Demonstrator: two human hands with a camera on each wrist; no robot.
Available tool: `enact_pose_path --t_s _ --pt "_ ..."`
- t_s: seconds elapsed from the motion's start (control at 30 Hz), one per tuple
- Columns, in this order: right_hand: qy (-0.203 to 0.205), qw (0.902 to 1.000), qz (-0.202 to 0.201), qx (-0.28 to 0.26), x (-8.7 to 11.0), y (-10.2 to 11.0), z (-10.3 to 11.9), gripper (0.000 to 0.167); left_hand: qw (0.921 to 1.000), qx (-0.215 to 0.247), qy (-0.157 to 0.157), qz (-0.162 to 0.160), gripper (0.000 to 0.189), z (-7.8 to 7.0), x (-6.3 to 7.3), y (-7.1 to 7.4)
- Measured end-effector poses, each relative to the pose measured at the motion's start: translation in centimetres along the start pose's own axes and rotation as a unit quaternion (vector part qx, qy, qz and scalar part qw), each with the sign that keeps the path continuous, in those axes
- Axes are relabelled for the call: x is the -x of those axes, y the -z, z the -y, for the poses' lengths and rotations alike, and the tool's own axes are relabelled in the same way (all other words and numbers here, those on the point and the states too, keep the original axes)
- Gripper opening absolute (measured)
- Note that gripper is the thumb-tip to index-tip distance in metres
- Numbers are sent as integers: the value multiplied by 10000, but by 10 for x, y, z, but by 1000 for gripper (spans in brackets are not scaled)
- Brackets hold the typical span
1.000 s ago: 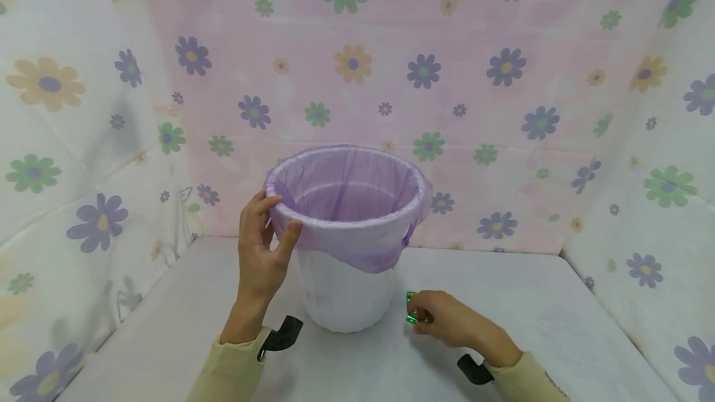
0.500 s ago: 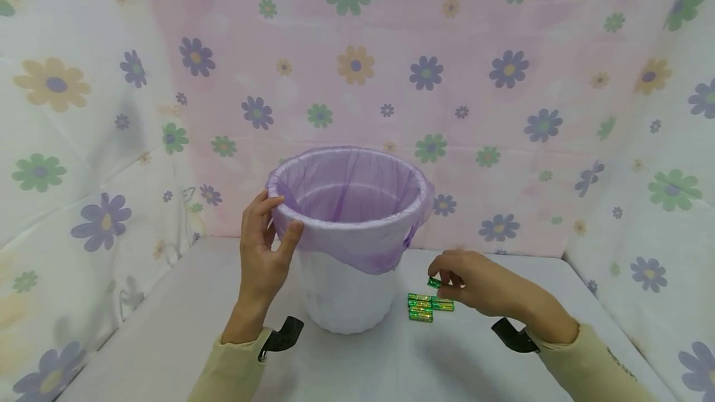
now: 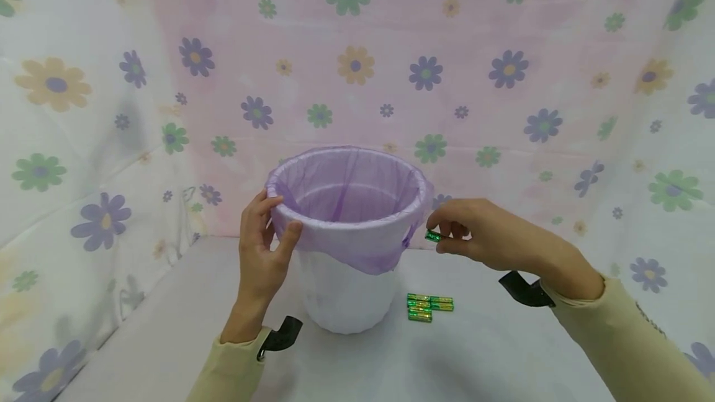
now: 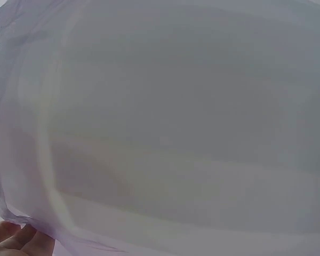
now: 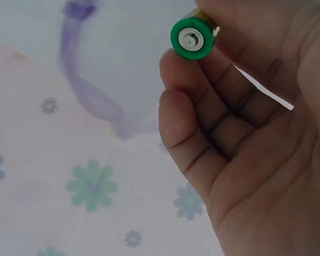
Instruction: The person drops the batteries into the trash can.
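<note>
A white trash bin [image 3: 346,296] with a purple bag [image 3: 368,250] folded over its rim stands upright on the table. My left hand [image 3: 264,259] holds it at the left of the rim, fingers and thumb spread around the edge. In the left wrist view the bag-covered bin wall [image 4: 176,128] fills nearly everything, with some fingertips [image 4: 37,244] at the lower left. Just right of the rim, my right hand [image 3: 486,234] pinches a green battery [image 5: 192,38], whose metal end faces the right wrist camera. Several green-and-gold batteries [image 3: 420,306] lie in a cluster right of the bin's base.
White cloth covers the table [image 3: 357,371]. Flower-printed fabric [image 3: 385,79] hangs behind and along both sides. A purple knotted piece of the bag [image 3: 408,237] hangs at the rim's right side.
My right hand went from the battery cluster, picked up one battery and lifted it to near rim height. The cluster has come into sight. My left hand stays on the bin.
</note>
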State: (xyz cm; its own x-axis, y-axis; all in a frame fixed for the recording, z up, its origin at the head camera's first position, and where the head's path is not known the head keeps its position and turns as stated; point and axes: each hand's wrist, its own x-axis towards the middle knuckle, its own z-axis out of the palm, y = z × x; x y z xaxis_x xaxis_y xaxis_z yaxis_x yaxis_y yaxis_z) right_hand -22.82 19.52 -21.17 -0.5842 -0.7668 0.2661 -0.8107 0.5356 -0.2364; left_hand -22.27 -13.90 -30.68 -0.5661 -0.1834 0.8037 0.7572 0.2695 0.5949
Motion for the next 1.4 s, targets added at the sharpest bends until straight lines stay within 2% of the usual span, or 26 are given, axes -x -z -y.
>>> enact_pose_path --t_s 0.13,0.33,0.47,0.53,0.77,1.17,1.27,1.4 --pt "309 9991 -261 108 -17 13 5 25 10000 -7 19 2 43 -7 -1 0" --pt "383 9980 -428 254 -46 21 9 20 10000 1 92 16 47 12 0 2" --pt "246 9988 -342 248 -65 20 10 19 9998 5 183 46 48 14 1 2" --pt "220 9991 -293 211 -73 19 10 18 9997 -29 232 65 47 11 1 2" --pt "140 9997 -177 101 -99 15 9 19 9996 -95 234 93 44 -17 0 0" --pt "-199 9998 50 -68 -133 -7 2 12 9995 -144 278 88 42 -23 -1 -1" --pt "-234 9997 62 -101 -137 -11 0 12 9995 -148 274 90 43 -20 -1 -1" --pt "-281 9994 162 -152 -142 -15 -1 13 9994 -212 282 72 46 -1 0 1"
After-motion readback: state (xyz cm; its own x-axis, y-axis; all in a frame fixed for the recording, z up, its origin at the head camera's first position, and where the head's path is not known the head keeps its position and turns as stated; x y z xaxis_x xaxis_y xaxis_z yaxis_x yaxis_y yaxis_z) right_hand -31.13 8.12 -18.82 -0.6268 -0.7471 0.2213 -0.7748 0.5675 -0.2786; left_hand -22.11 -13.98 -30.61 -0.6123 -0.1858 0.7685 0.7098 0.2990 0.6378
